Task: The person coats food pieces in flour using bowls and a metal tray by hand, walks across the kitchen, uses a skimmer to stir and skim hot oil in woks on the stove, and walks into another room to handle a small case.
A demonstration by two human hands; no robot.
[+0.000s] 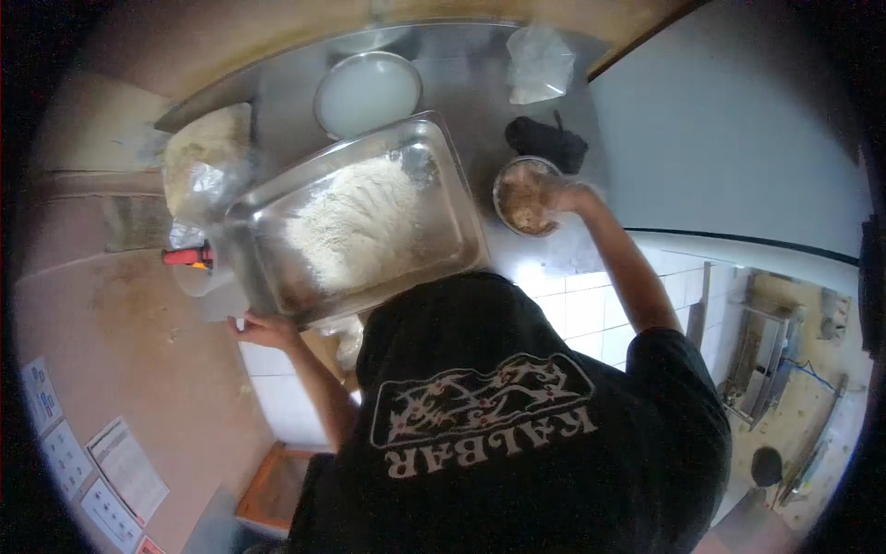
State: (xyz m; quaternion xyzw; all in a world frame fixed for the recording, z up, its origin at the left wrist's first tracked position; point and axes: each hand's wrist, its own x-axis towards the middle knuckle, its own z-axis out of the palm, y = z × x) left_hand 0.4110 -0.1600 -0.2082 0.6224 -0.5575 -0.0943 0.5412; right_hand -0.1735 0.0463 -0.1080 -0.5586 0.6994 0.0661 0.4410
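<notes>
A deep rectangular metal tray [461, 217] with a heap of white flour [360, 222] in it lies at an angle across the middle. At its near left corner, my left hand [265, 331] grips the rim, with some fingertips showing beyond the corner. My right hand [556, 194] is over a round bowl [500, 205] to the right of the tray. The bowl holds a light brown, crumbly material [526, 214]. Motion blurs the fingers of that hand, and whether they hold anything is unclear.
Behind the tray is a round whitish container [367, 95]. A black cloth-like item [546, 141] and a clear plastic bag [538, 66] lie at the back right of the metal counter [461, 78]. At left are a large plastic bag [208, 152] and a red-handled object [187, 256].
</notes>
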